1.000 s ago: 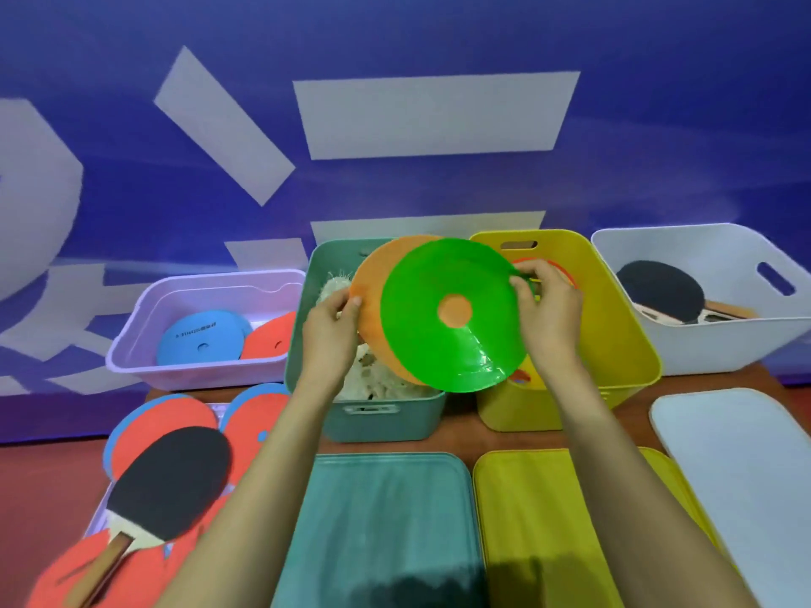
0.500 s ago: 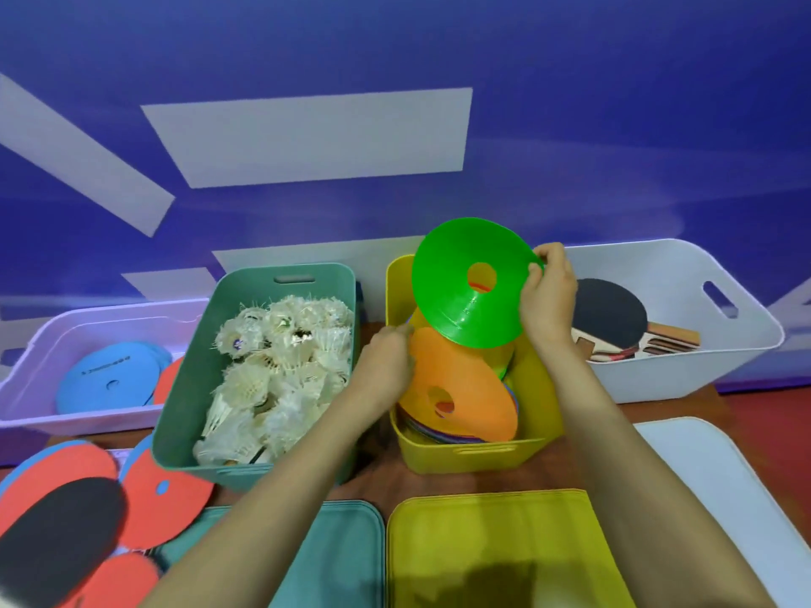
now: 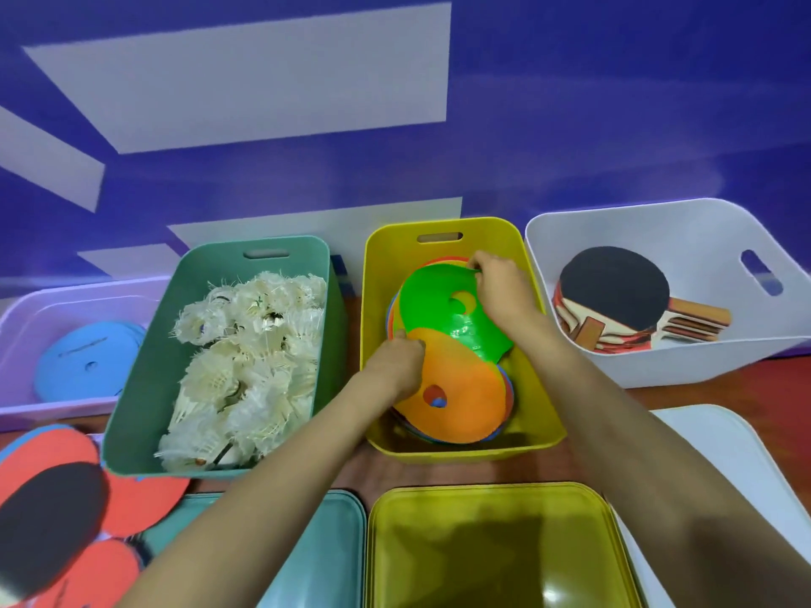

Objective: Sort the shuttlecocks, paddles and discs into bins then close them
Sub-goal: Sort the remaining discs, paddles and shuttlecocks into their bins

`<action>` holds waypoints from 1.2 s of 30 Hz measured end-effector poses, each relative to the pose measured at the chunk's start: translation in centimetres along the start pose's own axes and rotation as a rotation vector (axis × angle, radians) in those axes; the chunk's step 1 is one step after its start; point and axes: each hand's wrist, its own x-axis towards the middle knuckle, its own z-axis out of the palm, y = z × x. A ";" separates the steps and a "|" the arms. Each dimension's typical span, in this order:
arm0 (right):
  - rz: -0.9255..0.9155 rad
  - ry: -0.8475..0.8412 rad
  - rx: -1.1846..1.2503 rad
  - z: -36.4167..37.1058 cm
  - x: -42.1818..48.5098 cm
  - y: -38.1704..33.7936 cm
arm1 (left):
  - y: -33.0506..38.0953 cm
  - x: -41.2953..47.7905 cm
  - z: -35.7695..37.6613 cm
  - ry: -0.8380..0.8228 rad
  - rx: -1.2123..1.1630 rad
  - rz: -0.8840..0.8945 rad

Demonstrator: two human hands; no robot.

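Across the tabletop (image 3: 482,471) stand four open bins: a purple bin (image 3: 26,326), a green bin (image 3: 145,388) heaped with shuttlecocks (image 3: 245,357), a yellow bin (image 3: 443,226) and a white bin (image 3: 614,221) holding paddles (image 3: 614,296). A yellow lid (image 3: 482,546) lies in front.

Inside the yellow bin, a green disc (image 3: 439,309) sits tilted on the stack and meets an orange disc (image 3: 465,401) nearer the camera. The right hand (image 3: 504,283) has its grip pinched on the green disc's far rim. The left hand (image 3: 395,366) has its grip clenched on the orange disc's left edge.

The risk, as I judge it, is letting go while the discs are tilted. They could wedge against the wall, stand above the rim, and stop the yellow lid from seating. A loose paddle (image 3: 44,520) at the left could also be forgotten.
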 end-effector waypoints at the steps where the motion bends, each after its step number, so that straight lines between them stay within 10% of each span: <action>1: -0.006 -0.013 -0.033 0.3 0.1 0.0 | 0.0 0.1 0.1 -0.017 0.008 -0.008; 10: -0.102 0.017 -0.026 0.7 -0.8 -1.8 | -0.9 0.6 0.4 0.092 -0.009 0.013; 23: -0.186 0.056 0.336 -0.9 -12.4 -13.8 | -8.8 -9.4 1.7 0.898 -0.566 0.191; 36: -0.393 -0.033 0.137 10.9 -20.0 -35.8 | -35.3 -19.3 8.0 0.869 -0.623 -0.013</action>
